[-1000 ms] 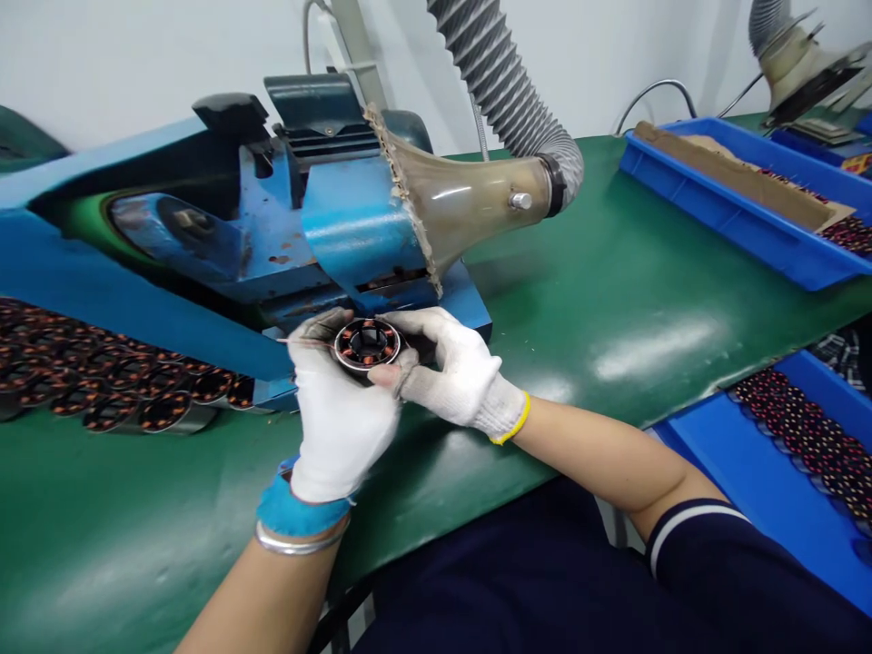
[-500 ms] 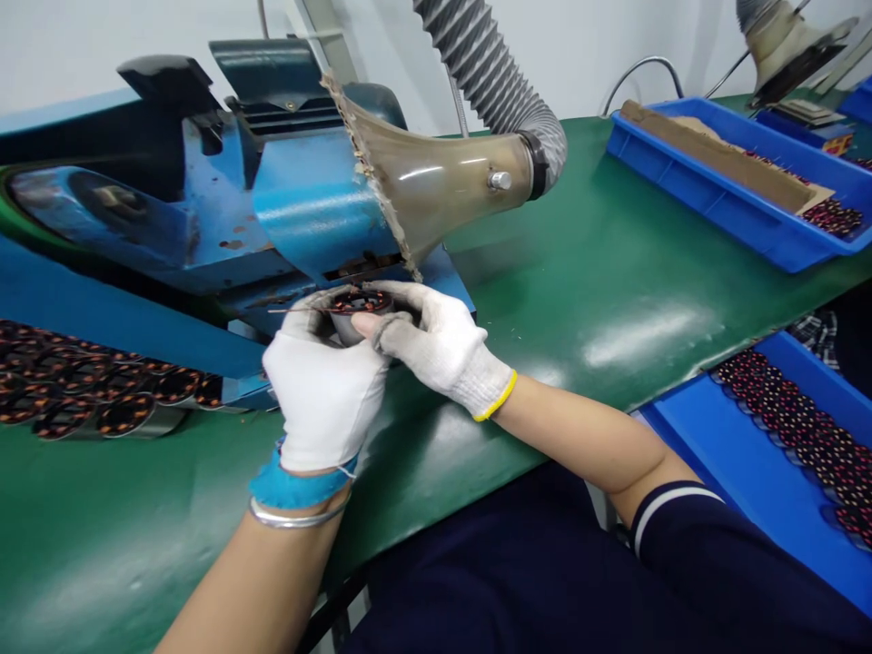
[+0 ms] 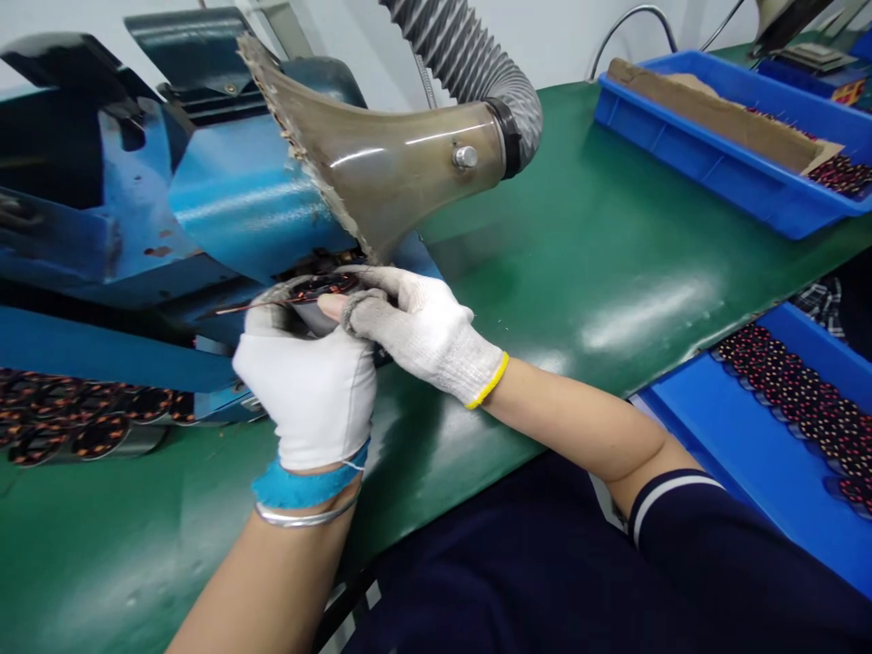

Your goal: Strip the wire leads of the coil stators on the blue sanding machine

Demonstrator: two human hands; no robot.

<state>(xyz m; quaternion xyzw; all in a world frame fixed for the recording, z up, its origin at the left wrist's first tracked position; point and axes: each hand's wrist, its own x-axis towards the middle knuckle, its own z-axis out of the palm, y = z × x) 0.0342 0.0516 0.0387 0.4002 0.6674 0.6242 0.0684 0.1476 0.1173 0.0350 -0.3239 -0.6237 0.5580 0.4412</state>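
Both gloved hands grip one motor stator [image 3: 317, 315], a short grey metal cylinder with copper windings inside its dark upper rim. My left hand [image 3: 306, 381] wraps its left and near side; my right hand [image 3: 415, 327] holds the right side, the bare thumb tip pressed on the wall. A thin copper wire [image 3: 235, 310] sticks out to the left past my left hand. The stator's far edge sits under the opening of a blue belt-driven machine [image 3: 238, 204], beneath a yellowed plastic hood [image 3: 401, 163]. Whether it touches the machine's working part is hidden.
Several stators [image 3: 102, 436] stand in rows on the green table [image 3: 559, 300] at the left. A grey ribbed hose [image 3: 470, 54] runs up from the hood. A blue tray [image 3: 701, 173] with cardboard lies at the back right; another blue bin [image 3: 722, 427] holds rows of dark parts at lower right.
The view has shifted, so the machine and hood appear further left and higher. Both hands keep their hold on the stator, which now tilts slightly more and sits closer under the machine's opening.
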